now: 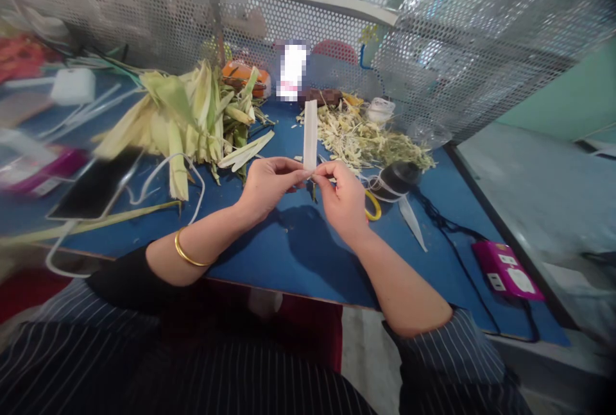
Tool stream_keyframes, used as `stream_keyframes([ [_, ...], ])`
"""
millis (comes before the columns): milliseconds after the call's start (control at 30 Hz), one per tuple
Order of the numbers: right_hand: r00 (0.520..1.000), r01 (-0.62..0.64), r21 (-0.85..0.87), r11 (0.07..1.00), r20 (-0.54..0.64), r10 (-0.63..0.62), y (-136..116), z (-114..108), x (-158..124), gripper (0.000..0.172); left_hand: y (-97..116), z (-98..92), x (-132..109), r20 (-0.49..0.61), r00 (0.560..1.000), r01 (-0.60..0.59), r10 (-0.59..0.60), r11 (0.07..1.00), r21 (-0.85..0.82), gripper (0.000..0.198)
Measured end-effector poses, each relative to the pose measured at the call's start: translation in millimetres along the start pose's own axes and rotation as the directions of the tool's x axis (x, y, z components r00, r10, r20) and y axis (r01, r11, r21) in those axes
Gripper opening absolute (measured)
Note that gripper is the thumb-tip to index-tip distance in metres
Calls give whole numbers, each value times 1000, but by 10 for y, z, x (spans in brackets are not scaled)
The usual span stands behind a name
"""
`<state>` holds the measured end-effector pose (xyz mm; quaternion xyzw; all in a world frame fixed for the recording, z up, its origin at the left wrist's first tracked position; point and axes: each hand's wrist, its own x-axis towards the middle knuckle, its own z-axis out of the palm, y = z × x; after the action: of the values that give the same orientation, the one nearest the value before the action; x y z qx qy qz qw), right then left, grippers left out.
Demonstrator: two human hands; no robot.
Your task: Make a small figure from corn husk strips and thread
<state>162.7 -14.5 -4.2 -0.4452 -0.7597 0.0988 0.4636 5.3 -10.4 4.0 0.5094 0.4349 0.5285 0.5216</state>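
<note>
A pale leaf strip [310, 133] stands upright above the blue table [289, 254], pinched at its lower end by both hands. My left hand [267, 185] grips it from the left with thumb and fingers closed. My right hand [342, 200] pinches it from the right, fingers curled. A gold bangle sits on my left wrist. Behind the hands lies a heap of green and yellow leaves [185, 113] to the left and a pile of shredded leaf trimmings [366, 136] to the right.
A black phone [99, 185] with a white cable lies at the left. A black spool [397, 179], yellow-handled scissors [371, 205] and a cut leaf sliver [411, 222] sit right of my hands. A magenta power bank [505, 269] lies near the right edge. Perforated metal screens [457, 43] enclose the back.
</note>
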Motion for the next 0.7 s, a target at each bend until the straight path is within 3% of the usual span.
stream_keyframes([
  [533,999,-24,7,1000,-35,24,-16,-11,-5,5,51,-12,-2,57,998,5,-5,1000,-12,19],
  [700,992,-120,125,985,-13,123,-42,-21,13,3,48,-22,28,44,998,35,-33,998,-58,14],
])
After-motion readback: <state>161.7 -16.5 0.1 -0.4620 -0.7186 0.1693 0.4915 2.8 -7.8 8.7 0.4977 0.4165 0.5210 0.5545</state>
